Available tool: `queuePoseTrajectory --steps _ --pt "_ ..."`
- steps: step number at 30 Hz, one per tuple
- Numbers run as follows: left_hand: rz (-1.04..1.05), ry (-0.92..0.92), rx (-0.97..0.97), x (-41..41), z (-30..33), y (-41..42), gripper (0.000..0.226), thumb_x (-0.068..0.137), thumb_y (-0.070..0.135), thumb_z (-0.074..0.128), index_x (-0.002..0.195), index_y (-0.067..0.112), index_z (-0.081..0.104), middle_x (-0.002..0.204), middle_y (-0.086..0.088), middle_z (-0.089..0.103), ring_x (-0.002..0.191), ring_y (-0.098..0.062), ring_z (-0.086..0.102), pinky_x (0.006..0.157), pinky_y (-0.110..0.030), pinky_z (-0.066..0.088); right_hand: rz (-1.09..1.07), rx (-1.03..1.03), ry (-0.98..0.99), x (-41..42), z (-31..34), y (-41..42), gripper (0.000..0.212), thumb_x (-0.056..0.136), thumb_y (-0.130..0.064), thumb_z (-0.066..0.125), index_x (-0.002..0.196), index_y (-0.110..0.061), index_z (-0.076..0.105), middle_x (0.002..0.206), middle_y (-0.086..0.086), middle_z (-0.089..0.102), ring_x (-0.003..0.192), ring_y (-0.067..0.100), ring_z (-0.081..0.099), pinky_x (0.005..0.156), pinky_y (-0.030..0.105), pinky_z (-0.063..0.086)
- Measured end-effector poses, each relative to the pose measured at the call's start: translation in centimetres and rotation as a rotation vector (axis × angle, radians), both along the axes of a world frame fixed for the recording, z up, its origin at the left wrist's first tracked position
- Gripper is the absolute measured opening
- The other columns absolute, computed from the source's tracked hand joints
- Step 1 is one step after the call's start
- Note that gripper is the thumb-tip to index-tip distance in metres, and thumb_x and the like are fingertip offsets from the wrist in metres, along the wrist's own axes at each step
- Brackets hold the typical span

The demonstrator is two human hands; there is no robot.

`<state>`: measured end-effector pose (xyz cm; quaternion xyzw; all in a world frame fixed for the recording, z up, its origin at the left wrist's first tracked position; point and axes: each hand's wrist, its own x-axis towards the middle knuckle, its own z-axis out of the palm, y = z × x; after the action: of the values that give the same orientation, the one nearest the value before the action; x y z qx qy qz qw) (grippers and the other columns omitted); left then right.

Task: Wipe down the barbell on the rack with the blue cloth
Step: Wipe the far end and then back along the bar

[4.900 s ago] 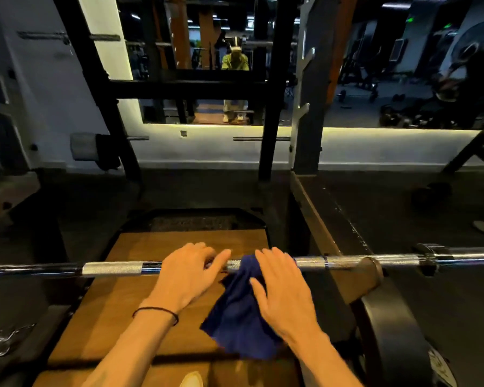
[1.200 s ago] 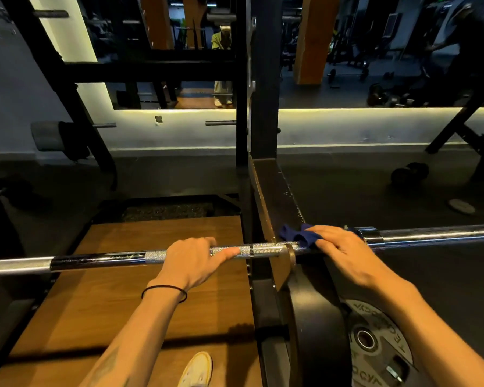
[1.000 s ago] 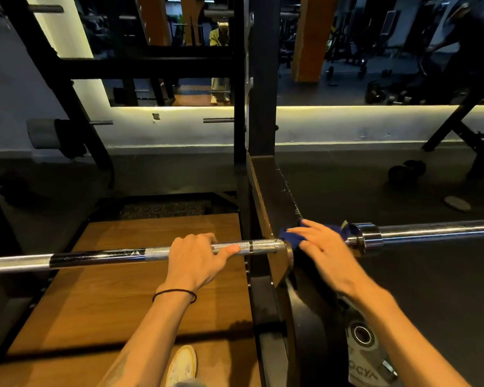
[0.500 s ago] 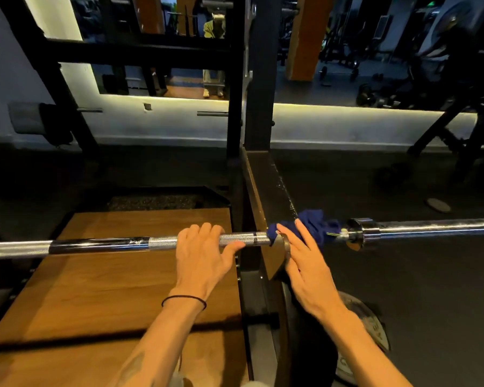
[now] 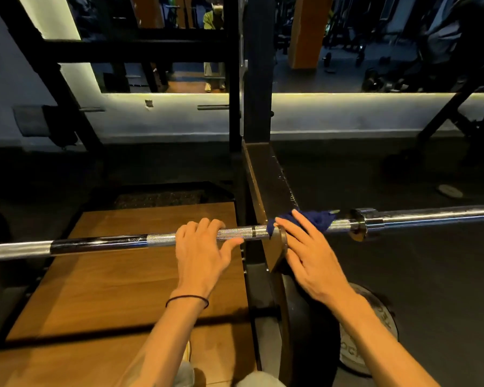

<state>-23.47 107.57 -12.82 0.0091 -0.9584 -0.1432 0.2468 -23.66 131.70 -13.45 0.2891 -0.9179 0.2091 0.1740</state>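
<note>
**Wiping at the rack upright, cloth on the bar**

Running left to right: your barbell (image 5: 109,243) lies level across the frame, above the wooden platform (image 5: 140,280). Your left hand (image 5: 201,252) sits on the knurled section, fingers (image 5: 204,226) curled over the top of the bar, thumb out to the right along it. A black band (image 5: 186,298) circles that wrist. Just right, the bar rests on the rack (image 5: 266,177) hook. Your right hand (image 5: 309,255) lies with fingers straight, pressing the blue cloth (image 5: 316,217) onto the bar beside the hook. Cloth is bunched over the shaft, between hook and sleeve collar (image 5: 359,226). A weight plate (image 5: 372,328) sits low, beneath your right forearm.
</note>
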Motion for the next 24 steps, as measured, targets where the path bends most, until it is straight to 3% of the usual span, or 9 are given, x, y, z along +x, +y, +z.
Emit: queuePoseTrajectory --steps 3,5,7,9,11,14,16,21,24 --pt "0.010 0.045 0.062 0.4 -0.5 0.1 0.049 0.084 0.072 0.050 0.099 0.027 0.062 0.086 0.013 0.052 0.082 -0.009 0.045 0.082 -0.028 0.031 -0.124 0.126 0.091 -0.8 -0.1 3.4 0.051 0.098 -0.029 0.038 0.145 -0.012 0.052 0.152 0.000 0.048 0.148 0.026 0.032 0.122 0.039 0.020" --pt "0.015 0.058 0.083 0.4 -0.7 0.2 0.049 0.083 0.071 0.052 0.097 0.026 0.062 0.085 0.012 0.052 0.081 -0.009 0.045 0.079 -0.026 0.028 -0.312 0.062 0.112 -1.6 0.3 5.4 0.050 0.098 -0.029 0.035 0.133 -0.005 0.062 0.137 0.011 0.061 0.138 0.034 0.045 0.120 0.043 0.026" --pt "0.021 0.095 0.113 0.5 -0.7 0.4 0.049 0.081 0.069 0.055 0.097 0.023 0.062 0.086 0.010 0.053 0.082 -0.010 0.046 0.080 -0.024 0.026 -0.451 -0.037 0.065 -1.5 0.6 4.3 0.052 0.099 -0.033 0.031 0.126 -0.006 0.066 0.132 0.011 0.064 0.139 0.031 0.043 0.120 0.047 0.026" --pt "0.019 0.115 0.130 0.7 -0.9 0.7 0.050 0.081 0.066 0.058 0.099 0.020 0.063 0.087 0.007 0.055 0.084 -0.013 0.048 0.081 -0.024 0.027 -0.388 -0.154 -0.023 -1.1 0.9 1.0 0.052 0.099 -0.035 0.031 0.127 -0.009 0.066 0.134 0.006 0.063 0.142 0.024 0.038 0.122 0.046 0.021" --pt "0.025 0.108 0.136 0.7 -0.9 0.9 0.050 0.081 0.065 0.060 0.101 0.020 0.063 0.089 0.006 0.056 0.086 -0.014 0.050 0.082 -0.025 0.030 -0.188 -0.216 -0.075 -0.6 0.9 -1.8 0.052 0.098 -0.033 0.031 0.132 -0.012 0.064 0.138 0.001 0.060 0.143 0.017 0.036 0.124 0.040 0.019" --pt "-0.008 0.108 0.149 0.8 -0.7 0.6 0.046 0.082 0.061 0.064 0.105 0.021 0.063 0.092 0.006 0.057 0.089 -0.013 0.051 0.086 -0.025 0.031 -0.017 -0.090 -0.014 -1.2 0.8 -0.5 0.047 0.098 -0.027 0.038 0.137 -0.011 0.060 0.141 0.001 0.057 0.141 0.020 0.039 0.121 0.040 0.025" --pt "-0.046 0.095 0.138 0.9 -0.6 0.1 0.042 0.085 0.057 0.064 0.108 0.022 0.063 0.095 0.008 0.058 0.092 -0.012 0.052 0.087 -0.024 0.031 -0.097 0.002 0.037 -1.8 0.6 2.2 0.046 0.098 -0.028 0.041 0.136 -0.009 0.059 0.139 0.005 0.059 0.139 0.025 0.043 0.119 0.043 0.030" --pt "-0.062 0.073 0.148 1.3 -0.3 -0.2 0.041 0.086 0.054 0.062 0.111 0.022 0.065 0.097 0.007 0.061 0.095 -0.012 0.053 0.091 -0.030 0.038 -0.453 -0.076 0.022 -1.3 0.7 4.7 0.053 0.100 -0.036 0.030 0.127 -0.007 0.064 0.131 0.010 0.063 0.136 0.030 0.044 0.120 0.043 0.026" --pt "-0.051 0.071 0.143 1.3 -0.3 -0.1 0.041 0.084 0.053 0.064 0.112 0.022 0.066 0.097 0.007 0.061 0.095 -0.013 0.052 0.088 -0.023 0.030 -0.382 -0.151 0.016 -1.2 1.0 0.2 0.049 0.098 -0.032 0.032 0.121 -0.006 0.068 0.124 0.011 0.066 0.132 0.034 0.048 0.118 0.051 0.028"
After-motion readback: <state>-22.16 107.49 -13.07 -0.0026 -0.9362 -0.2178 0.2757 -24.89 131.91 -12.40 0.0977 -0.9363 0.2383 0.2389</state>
